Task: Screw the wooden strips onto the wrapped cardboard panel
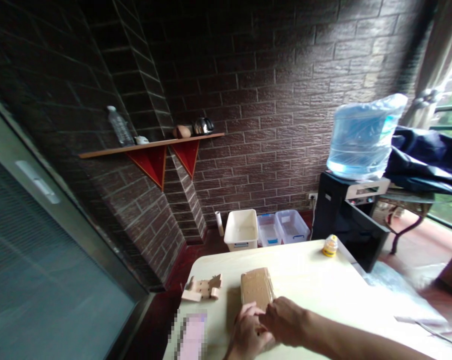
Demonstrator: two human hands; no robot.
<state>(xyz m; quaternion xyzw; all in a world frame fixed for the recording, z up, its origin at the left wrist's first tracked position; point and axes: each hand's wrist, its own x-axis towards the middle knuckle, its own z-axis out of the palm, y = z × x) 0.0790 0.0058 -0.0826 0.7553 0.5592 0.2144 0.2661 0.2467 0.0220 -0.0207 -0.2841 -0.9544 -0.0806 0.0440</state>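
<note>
My left hand [247, 334] and right hand [284, 320] curl closed on the near edge of the tan perforated wooden board stack [256, 287]. I judge they steady it flat on the pale tabletop [308, 280].

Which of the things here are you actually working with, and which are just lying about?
In use: the stack of perforated wooden sheets, with the left hand and right hand at its near edge; probably also the small wooden pieces beside it.

Lying about: yellow bottle, water jug, white bin, wall shelf with kettle.

Left hand [248, 334], right hand [284, 320] touch wooden stack [256, 287]
</note>
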